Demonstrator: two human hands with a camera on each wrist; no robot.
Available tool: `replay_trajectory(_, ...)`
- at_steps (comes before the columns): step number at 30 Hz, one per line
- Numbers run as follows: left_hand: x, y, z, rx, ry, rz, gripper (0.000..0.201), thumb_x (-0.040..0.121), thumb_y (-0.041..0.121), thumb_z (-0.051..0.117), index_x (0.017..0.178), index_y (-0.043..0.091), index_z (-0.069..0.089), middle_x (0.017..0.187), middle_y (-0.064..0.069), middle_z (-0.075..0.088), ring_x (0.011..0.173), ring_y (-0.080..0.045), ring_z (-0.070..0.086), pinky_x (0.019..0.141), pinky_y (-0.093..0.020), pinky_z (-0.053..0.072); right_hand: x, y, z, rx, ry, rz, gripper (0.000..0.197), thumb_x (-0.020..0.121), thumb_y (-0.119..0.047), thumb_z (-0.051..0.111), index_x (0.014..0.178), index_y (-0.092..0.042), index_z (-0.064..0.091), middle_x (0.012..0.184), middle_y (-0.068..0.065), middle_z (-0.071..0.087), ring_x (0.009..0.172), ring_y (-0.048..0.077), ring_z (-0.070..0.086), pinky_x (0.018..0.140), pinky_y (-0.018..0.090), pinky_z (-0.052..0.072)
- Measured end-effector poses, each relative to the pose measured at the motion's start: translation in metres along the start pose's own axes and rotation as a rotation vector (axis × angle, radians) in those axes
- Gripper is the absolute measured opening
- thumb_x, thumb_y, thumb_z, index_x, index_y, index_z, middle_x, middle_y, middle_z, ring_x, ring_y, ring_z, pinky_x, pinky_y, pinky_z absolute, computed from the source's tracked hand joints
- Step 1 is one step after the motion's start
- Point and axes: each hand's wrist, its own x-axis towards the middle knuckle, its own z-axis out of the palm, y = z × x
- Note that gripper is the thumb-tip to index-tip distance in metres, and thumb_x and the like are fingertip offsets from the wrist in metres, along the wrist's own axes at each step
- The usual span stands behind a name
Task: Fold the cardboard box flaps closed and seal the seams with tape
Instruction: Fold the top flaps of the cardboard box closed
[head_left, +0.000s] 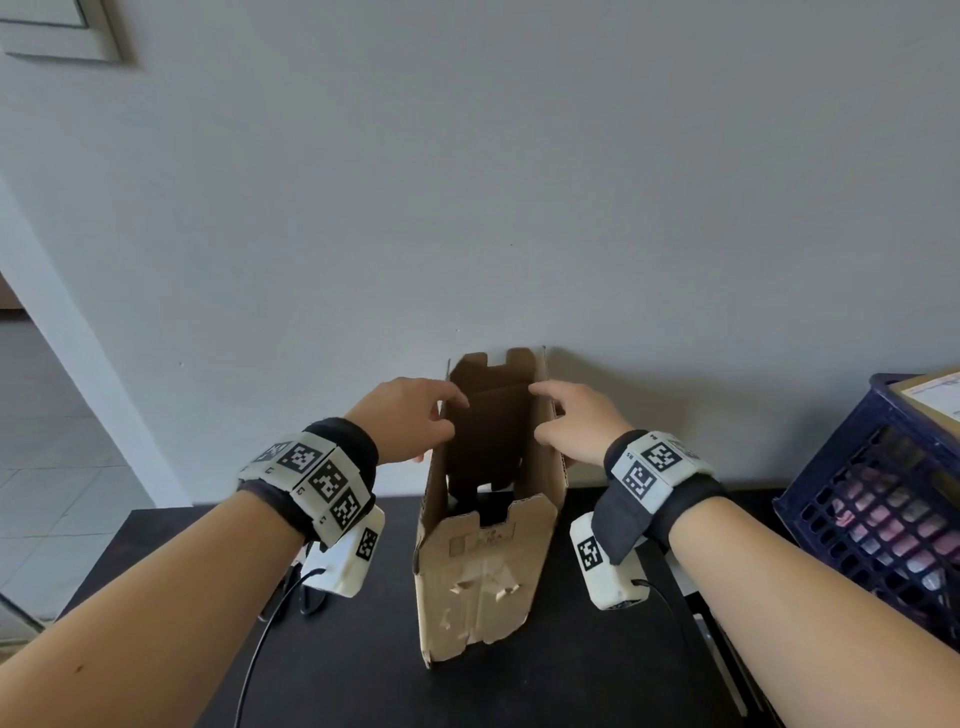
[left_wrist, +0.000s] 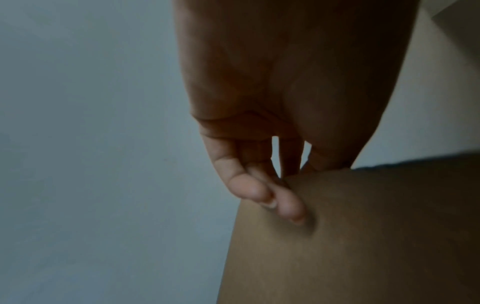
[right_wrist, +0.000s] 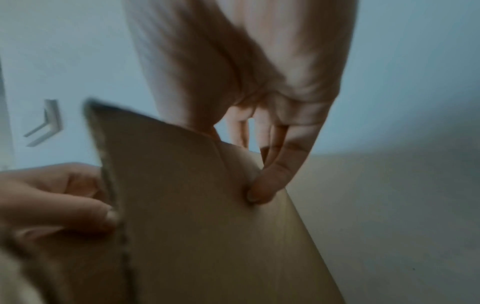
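Observation:
A tall brown cardboard box (head_left: 483, 571) stands upright on the black table (head_left: 363, 649), its top open and its dark inside showing. The near flap hangs forward and down, with torn patches on its face. My left hand (head_left: 415, 421) grips the box's left wall near the top, thumb inside and fingers on the outer face (left_wrist: 262, 197). My right hand (head_left: 571, 423) grips the right wall the same way, with the fingertips (right_wrist: 259, 191) pressing the outer cardboard (right_wrist: 194, 205). The far flap stands up against the wall.
A dark blue plastic crate (head_left: 857, 493) holding mixed items and a cardboard parcel (head_left: 935, 395) stands at the table's right end. A grey wall rises directly behind the box. Black cables trail from both wrist cameras over the table.

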Motion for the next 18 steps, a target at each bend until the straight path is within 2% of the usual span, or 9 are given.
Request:
replay_trajectory(4, -0.001, -0.008, 0.002, -0.050, 0.079, -0.078, 0.024, 0.089, 0.019, 0.048, 0.107, 0.025, 0.063, 0.076, 0.004, 0.066, 0.058, -0.005, 0.062, 0.073, -0.023, 0.051, 0.000, 0.004, -0.002, 0.024, 0.045, -0.033, 0.055, 0.079, -0.007, 0.055, 0.130, -0.030, 0.054, 0.135, 0.005, 0.054, 0.117, 0.021, 0.056, 0.085, 0.031, 0.051)
replay_trajectory(6, 0.000, -0.011, 0.002, -0.074, 0.143, -0.110, 0.022, 0.087, 0.018, 0.050, 0.101, 0.022, 0.066, 0.070, 0.007, 0.061, 0.063, -0.011, 0.063, 0.073, -0.028, 0.054, 0.000, 0.006, -0.004, 0.048, 0.054, -0.043, 0.052, 0.079, -0.006, 0.055, 0.125, -0.029, 0.058, 0.136, 0.005, 0.053, 0.122, 0.019, 0.054, 0.084, 0.029, 0.048)
replay_trajectory(9, 0.001, -0.011, 0.005, -0.062, 0.200, -0.156, 0.016, 0.081, 0.019, 0.054, 0.087, 0.019, 0.068, 0.067, 0.009, 0.058, 0.070, -0.017, 0.061, 0.071, -0.030, 0.053, 0.000, 0.008, -0.006, 0.039, 0.074, -0.072, 0.046, 0.077, -0.004, 0.055, 0.115, -0.029, 0.065, 0.129, -0.001, 0.059, 0.125, 0.015, 0.051, 0.095, 0.027, 0.043)
replay_trajectory(11, 0.001, -0.011, 0.008, -0.061, 0.225, -0.179, 0.011, 0.079, 0.019, 0.056, 0.080, 0.019, 0.067, 0.066, 0.008, 0.058, 0.071, -0.016, 0.058, 0.066, -0.027, 0.049, -0.002, 0.009, -0.007, 0.028, 0.104, -0.075, 0.042, 0.076, -0.005, 0.056, 0.107, -0.031, 0.068, 0.123, -0.004, 0.063, 0.122, 0.014, 0.053, 0.097, 0.027, 0.042)
replay_trajectory(15, 0.002, -0.012, 0.005, -0.034, 0.276, -0.188, 0.011, 0.079, 0.019, 0.056, 0.078, 0.017, 0.067, 0.069, 0.005, 0.059, 0.073, -0.017, 0.056, 0.062, -0.025, 0.041, -0.006, 0.012, -0.010, 0.028, 0.115, -0.058, 0.039, 0.072, -0.004, 0.059, 0.098, -0.031, 0.071, 0.114, -0.002, 0.067, 0.115, 0.014, 0.058, 0.095, 0.032, 0.048)
replay_trajectory(18, 0.005, -0.014, -0.003, 0.003, 0.326, -0.163, 0.012, 0.081, 0.019, 0.055, 0.078, 0.017, 0.067, 0.074, 0.001, 0.062, 0.074, -0.018, 0.057, 0.064, -0.026, 0.041, -0.007, 0.012, -0.008, 0.036, 0.122, -0.064, 0.039, 0.071, 0.000, 0.060, 0.093, -0.031, 0.072, 0.100, -0.003, 0.069, 0.100, 0.012, 0.062, 0.089, 0.032, 0.051)
